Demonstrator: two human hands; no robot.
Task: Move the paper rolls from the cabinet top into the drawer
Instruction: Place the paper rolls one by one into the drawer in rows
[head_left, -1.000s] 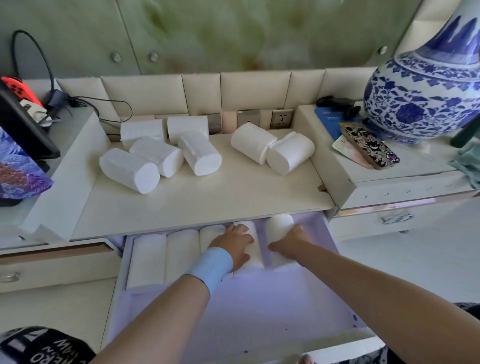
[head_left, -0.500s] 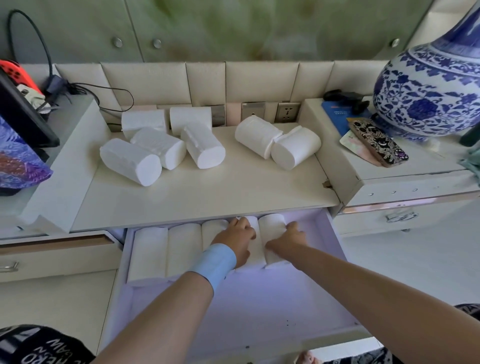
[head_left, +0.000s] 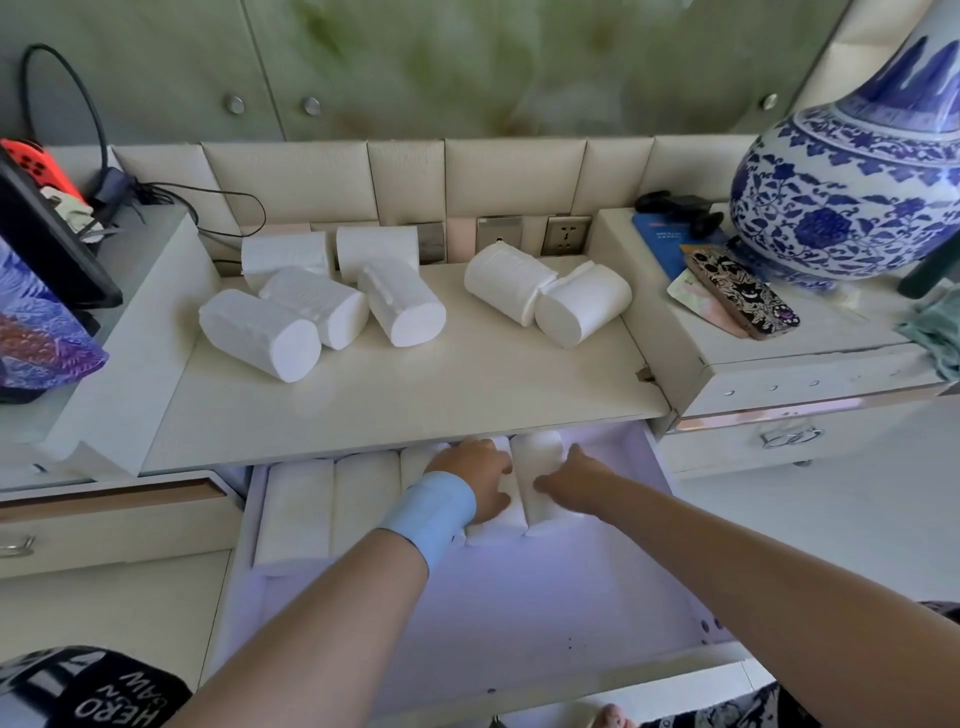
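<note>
Several white paper rolls lie on the cream cabinet top (head_left: 415, 395): a left group with one roll (head_left: 260, 332) nearest me, and a right pair (head_left: 501, 283), (head_left: 582, 306). Below, the drawer (head_left: 493, 613) stands pulled out, with a row of rolls (head_left: 296, 509), (head_left: 366, 499) along its back. My left hand (head_left: 478, 478), with a blue wristband, lies curled over a roll in that row. My right hand (head_left: 576, 478) holds the right side of the rightmost roll (head_left: 537, 457). The cabinet's front edge hides the rolls' far ends.
A large blue-and-white vase (head_left: 852, 197), a patterned phone (head_left: 743, 291) and a blue booklet sit on the raised right block. A black screen (head_left: 47, 234) and cables occupy the left block. Wall sockets (head_left: 566, 234) line the back. Closed drawers flank the open one.
My right hand has slid the rightmost roll to the left, closing the gap to the row. My left hand has stayed on its roll.
</note>
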